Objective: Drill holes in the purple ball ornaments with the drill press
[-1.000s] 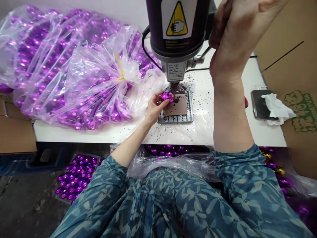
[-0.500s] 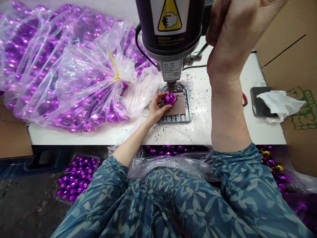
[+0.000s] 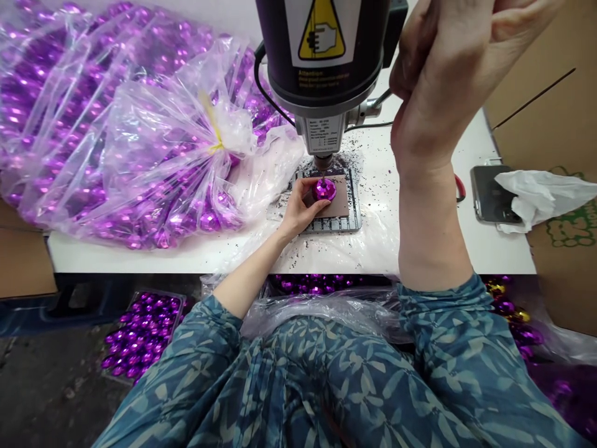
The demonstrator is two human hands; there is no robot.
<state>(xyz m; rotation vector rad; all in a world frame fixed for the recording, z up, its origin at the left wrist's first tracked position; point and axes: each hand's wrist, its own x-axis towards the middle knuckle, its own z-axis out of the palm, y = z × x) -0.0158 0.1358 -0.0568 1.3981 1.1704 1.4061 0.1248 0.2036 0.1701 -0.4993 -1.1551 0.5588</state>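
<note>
Between the thumb and fingers of my left hand (image 3: 302, 208) is a shiny purple faceted ball (image 3: 324, 190). It rests on a brown board (image 3: 339, 198) over the slotted metal base (image 3: 353, 214) of a drill press (image 3: 321, 74). The chuck (image 3: 323, 162) is right above the ball, and a thin bit reaches down to its top; whether it has entered the ball I cannot tell. My right hand (image 3: 448, 74) is raised beside the drill head, closed around the end of the feed lever (image 3: 382, 98). Its grip is partly hidden by the wrist.
A tied clear bag (image 3: 153, 137) of purple balls fills the table's left. Dark shavings lie around the base. A phone (image 3: 494, 193) with a white tissue (image 3: 536, 193) is at right, near a cardboard box (image 3: 545, 81). A tray (image 3: 144, 330) of purple balls stands low at left.
My left hand has shifted the ball slightly right and toward me, under the bit, and turned it a little. My right hand stays on the lever, almost unmoved.
</note>
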